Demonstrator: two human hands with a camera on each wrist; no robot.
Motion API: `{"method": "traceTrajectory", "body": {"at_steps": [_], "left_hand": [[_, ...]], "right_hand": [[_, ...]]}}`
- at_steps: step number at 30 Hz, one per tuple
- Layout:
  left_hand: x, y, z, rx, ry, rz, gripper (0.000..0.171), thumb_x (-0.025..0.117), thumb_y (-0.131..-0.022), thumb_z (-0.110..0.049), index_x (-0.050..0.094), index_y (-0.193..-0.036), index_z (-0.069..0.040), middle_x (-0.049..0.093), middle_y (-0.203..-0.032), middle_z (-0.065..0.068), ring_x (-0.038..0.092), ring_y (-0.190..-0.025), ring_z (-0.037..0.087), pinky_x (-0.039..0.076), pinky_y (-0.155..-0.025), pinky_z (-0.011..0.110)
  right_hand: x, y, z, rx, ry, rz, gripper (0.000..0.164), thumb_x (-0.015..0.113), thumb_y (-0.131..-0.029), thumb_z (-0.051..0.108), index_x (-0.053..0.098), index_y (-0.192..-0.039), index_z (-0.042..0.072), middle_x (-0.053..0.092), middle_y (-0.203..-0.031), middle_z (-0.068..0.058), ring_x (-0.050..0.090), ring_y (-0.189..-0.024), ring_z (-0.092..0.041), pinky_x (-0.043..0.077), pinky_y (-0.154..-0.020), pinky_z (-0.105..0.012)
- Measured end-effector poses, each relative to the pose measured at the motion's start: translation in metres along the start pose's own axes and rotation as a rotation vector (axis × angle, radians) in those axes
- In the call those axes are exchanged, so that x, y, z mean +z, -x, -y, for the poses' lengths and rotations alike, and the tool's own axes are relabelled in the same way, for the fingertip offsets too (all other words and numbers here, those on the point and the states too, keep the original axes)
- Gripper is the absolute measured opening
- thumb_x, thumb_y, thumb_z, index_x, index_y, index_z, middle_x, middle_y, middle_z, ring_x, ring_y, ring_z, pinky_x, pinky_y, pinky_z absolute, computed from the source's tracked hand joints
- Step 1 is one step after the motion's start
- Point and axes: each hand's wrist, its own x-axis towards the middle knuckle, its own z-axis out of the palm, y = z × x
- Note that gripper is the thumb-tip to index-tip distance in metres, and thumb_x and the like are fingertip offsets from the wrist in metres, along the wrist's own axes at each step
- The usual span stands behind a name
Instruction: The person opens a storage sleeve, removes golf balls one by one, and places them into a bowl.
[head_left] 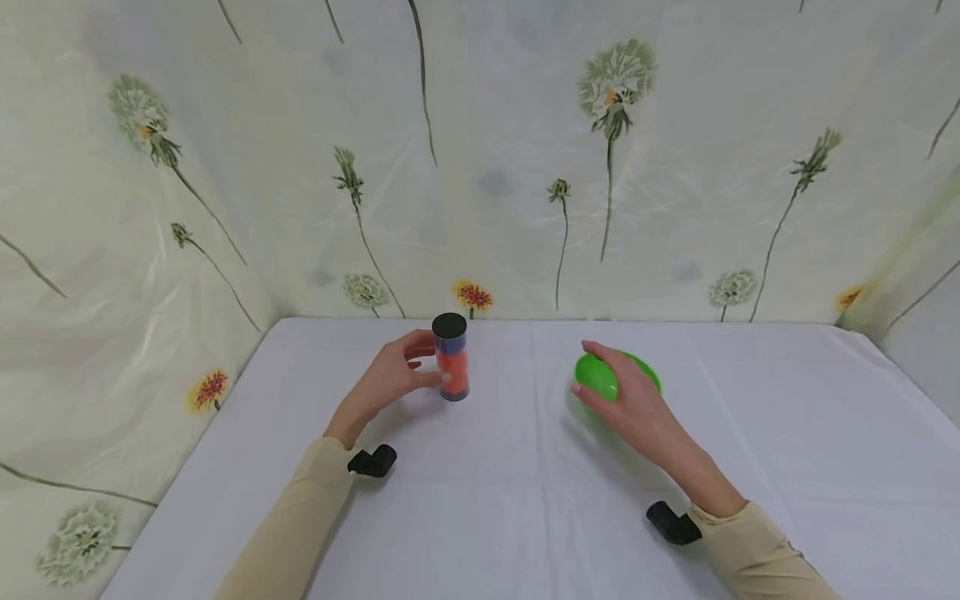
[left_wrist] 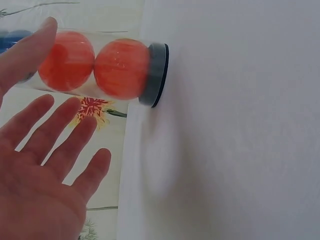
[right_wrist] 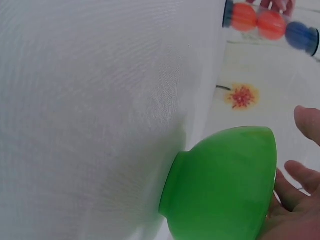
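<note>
As left grip (head_left: 392, 377) flanks tube (head_left: 454, 365), right (head_left: 639, 410) overarches bowl (head_left: 596, 375).

The person's left sleeve (head_left: 292, 521) is long, plain beige cloth, mostly smooth. Well to the right of it, the right sleeve (head_left: 765, 554) matches in colour, with more creases and 1 short dark streak near its edge. Just beside the left sleeve's end sits a small, bent black wrist camera (head_left: 372, 461); far to that sleeve's right is camera number 2 (head_left: 673, 523), also black, with a rounded end. Both hands (head_left: 392, 372) (head_left: 636, 404) are bare.
</note>
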Motion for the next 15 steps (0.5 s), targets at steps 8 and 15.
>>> {"method": "traceTrajectory", "body": {"at_steps": [8, 15], "left_hand": [[0.0044, -0.0033, 0.0051, 0.000, 0.092, 0.014, 0.051, 0.079, -0.083, -0.015, 0.059, -0.130, -0.016, 0.060, -0.128, 0.003, 0.054, -0.121, 0.023, 0.040, -0.104, 0.041], [0.0089, -0.0044, 0.0070, -0.030, 0.178, 0.021, 0.050, 0.080, -0.083, -0.013, 0.060, -0.128, -0.013, 0.061, -0.125, 0.007, 0.058, -0.115, 0.025, 0.047, -0.096, 0.040]], "right_hand": [[-0.0023, -0.0007, 0.0020, 0.001, -0.067, -0.005, 0.062, 0.067, -0.094, 0.037, 0.045, -0.145, 0.010, 0.049, -0.143, -0.010, 0.043, -0.132, -0.031, 0.034, -0.105, -0.054], [-0.0009, -0.0040, 0.0031, -0.025, -0.128, -0.012, 0.059, 0.068, -0.094, 0.036, 0.048, -0.143, 0.010, 0.051, -0.142, -0.008, 0.047, -0.129, -0.028, 0.037, -0.103, -0.051]]}}
